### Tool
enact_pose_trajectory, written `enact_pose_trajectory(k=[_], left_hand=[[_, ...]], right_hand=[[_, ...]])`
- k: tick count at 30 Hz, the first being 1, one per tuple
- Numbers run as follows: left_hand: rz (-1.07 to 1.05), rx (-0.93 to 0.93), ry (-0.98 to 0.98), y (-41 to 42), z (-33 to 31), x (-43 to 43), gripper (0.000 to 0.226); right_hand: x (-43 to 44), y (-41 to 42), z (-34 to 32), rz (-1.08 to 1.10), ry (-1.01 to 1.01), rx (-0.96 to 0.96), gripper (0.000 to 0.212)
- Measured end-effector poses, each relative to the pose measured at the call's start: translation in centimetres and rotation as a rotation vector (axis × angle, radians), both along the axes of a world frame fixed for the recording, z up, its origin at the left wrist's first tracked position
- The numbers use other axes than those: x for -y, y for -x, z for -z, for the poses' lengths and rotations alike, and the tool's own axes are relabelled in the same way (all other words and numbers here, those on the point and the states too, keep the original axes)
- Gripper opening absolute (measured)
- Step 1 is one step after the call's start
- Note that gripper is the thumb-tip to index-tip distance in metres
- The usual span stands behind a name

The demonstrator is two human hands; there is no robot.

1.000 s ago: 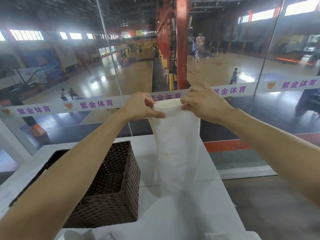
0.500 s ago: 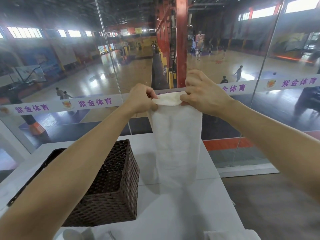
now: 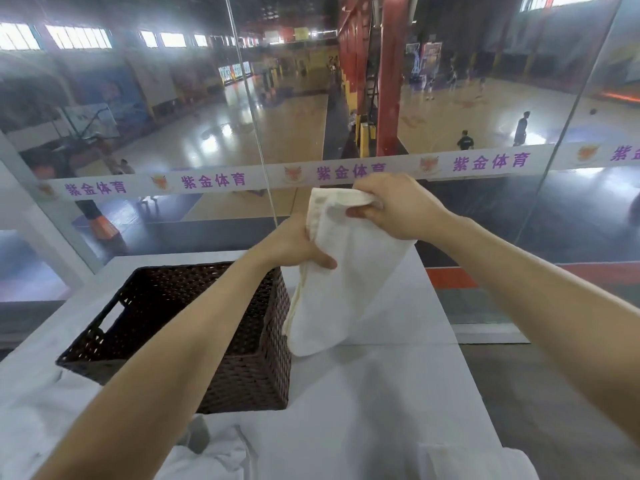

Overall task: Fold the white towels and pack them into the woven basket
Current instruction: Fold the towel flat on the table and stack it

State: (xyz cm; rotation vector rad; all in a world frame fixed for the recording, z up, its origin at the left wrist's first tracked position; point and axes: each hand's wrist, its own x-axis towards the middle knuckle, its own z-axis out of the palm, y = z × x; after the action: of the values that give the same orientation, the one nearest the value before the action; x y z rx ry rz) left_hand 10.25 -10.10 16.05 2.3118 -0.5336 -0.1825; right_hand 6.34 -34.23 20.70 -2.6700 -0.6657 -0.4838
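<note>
A white towel (image 3: 349, 271), folded into a narrow strip, hangs in the air above the table, slanting down to the left. My right hand (image 3: 394, 206) pinches its top end. My left hand (image 3: 294, 245) grips its left edge partway down, thumb across the front. The towel's lower end hangs just right of the dark brown woven basket (image 3: 249, 375), close to its right wall. The basket stands on the white table (image 3: 363, 410); my left forearm crosses over it and hides part of the inside.
More white cloth (image 3: 214, 455) lies crumpled at the near edge of the table, with another white piece (image 3: 467, 459) at the lower right. A glass wall (image 3: 485, 202) rises just behind the table. The table's right edge drops to a grey floor.
My left hand has let go of the towel's top corner and slid down to grip its left side. The towel has dropped lower and tilted, bunching between both hands.
</note>
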Motion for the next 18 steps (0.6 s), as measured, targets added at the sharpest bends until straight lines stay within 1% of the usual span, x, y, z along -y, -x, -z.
enact_pose_trajectory(k=[1, 3, 6, 7, 8, 9, 10, 12, 15, 18], left_hand=[[-0.02, -0.048, 0.003, 0.1, 2.0, -0.5, 0.064], [-0.048, -0.117, 0.059, 0.4, 5.4, -1.2, 0.057], [-0.062, -0.188, 0.121, 0.8, 8.9, -1.5, 0.065], [-0.067, -0.222, 0.102, 0.8, 9.9, -1.4, 0.062], [-0.065, -0.262, 0.055, 0.6, 11.0, -1.3, 0.055], [-0.048, -0.3, -0.003, 0.4, 11.9, -1.2, 0.051], [-0.02, -0.319, -0.071, 0.1, 12.9, -1.1, 0.053], [0.064, -0.34, -0.211, -0.3, 14.7, -0.9, 0.061], [0.136, -0.366, -0.4, -1.1, 16.8, -0.2, 0.059], [0.175, -0.441, -0.557, -2.5, 17.0, 0.4, 0.063]], right_hand=[[-0.2, 0.2, -0.2, 0.0, 0.004, 0.006, 0.028], [-0.3, 0.7, -0.6, 0.012, 0.022, 0.002, 0.024], [0.3, 1.6, -0.8, 0.038, 0.009, -0.006, 0.013], [0.7, 1.8, -0.6, 0.069, -0.011, -0.024, 0.007], [1.3, 2.0, -0.2, 0.108, -0.039, -0.037, 0.009], [2.2, 2.2, 0.4, 0.15, -0.075, -0.048, 0.017], [3.3, 2.5, 1.3, 0.189, -0.118, -0.059, 0.021], [5.8, 3.1, 4.0, 0.255, -0.186, -0.096, 0.022], [9.9, 3.9, 10.1, 0.378, -0.305, -0.21, 0.016], [14.1, 4.9, 16.7, 0.506, -0.449, -0.287, 0.021]])
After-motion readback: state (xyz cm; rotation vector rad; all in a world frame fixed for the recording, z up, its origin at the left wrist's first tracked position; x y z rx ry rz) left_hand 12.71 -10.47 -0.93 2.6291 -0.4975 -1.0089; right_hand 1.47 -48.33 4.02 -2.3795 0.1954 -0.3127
